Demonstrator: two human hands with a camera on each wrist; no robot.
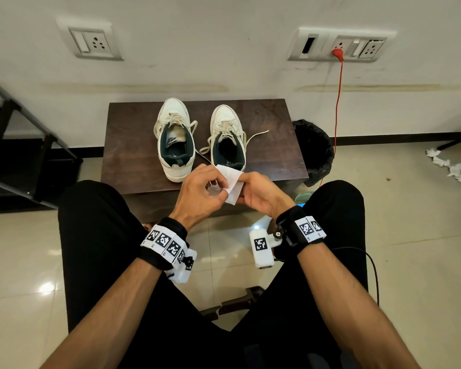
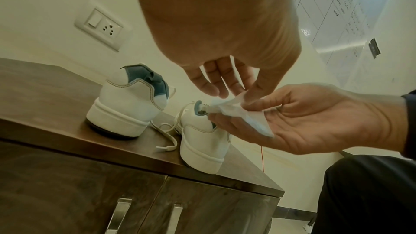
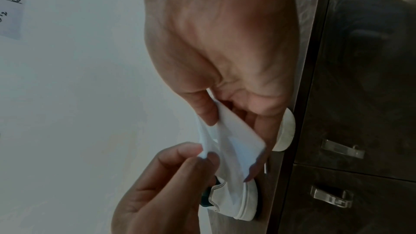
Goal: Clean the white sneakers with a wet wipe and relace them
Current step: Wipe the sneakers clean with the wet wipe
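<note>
Two white sneakers with dark green lining stand side by side on a dark wooden cabinet [image 1: 133, 145], heels toward me: the left sneaker [image 1: 174, 139] and the right sneaker [image 1: 228, 137], both with loose laces. In front of the cabinet's near edge both hands hold a white wet wipe [image 1: 232, 182]. My left hand [image 1: 220, 189] pinches one corner between thumb and forefinger. My right hand [image 1: 244, 187] holds the other side, thumb pressing it on the fingers. The left wrist view shows the wipe [image 2: 245, 115] stretched over the right palm; the right wrist view shows the wipe [image 3: 234, 141] pulled apart.
A black-lined bin [image 1: 314, 153] stands right of the cabinet, and a red cable [image 1: 337, 102] runs down the wall beside it. Crumpled wipes [image 1: 447, 166] lie on the floor at right. A dark metal frame [image 1: 24, 123] stands at left. My knees flank the cabinet.
</note>
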